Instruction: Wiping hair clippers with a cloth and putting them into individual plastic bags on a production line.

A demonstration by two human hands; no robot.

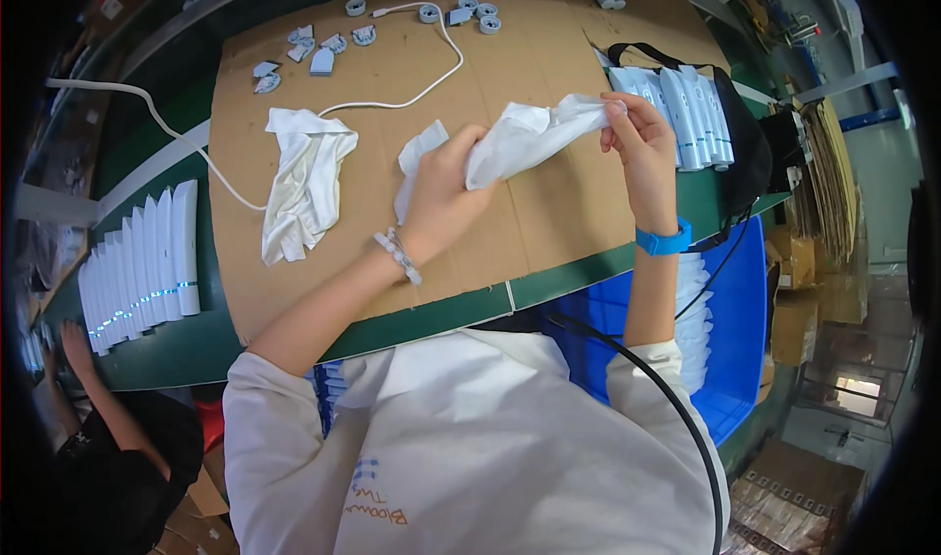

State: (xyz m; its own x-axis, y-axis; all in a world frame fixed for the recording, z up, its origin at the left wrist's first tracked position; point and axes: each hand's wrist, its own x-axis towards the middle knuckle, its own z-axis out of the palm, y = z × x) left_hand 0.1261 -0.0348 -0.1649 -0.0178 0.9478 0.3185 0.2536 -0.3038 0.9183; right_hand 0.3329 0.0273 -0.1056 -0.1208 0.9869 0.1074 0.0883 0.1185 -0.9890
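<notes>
Pinching one end of a white cloth, the fingers of the right hand close on it right of centre in the frame, while the left hand curls shut around the cloth's other, bunched part at the centre. The cloth stretches between the two hands above a brown cardboard sheet that covers the green table. A blue wristband sits on the right wrist and a bead bracelet on the left.

Left of the hands, a second crumpled white cloth lies on the cardboard, with a white cable looping past it. Small grey and white parts are scattered near the top edge. At right, a row of slim white devices rests on a black bag. A longer row of the same white devices stands at far left. A blue bin sits at lower right. Another person's arm shows at lower left.
</notes>
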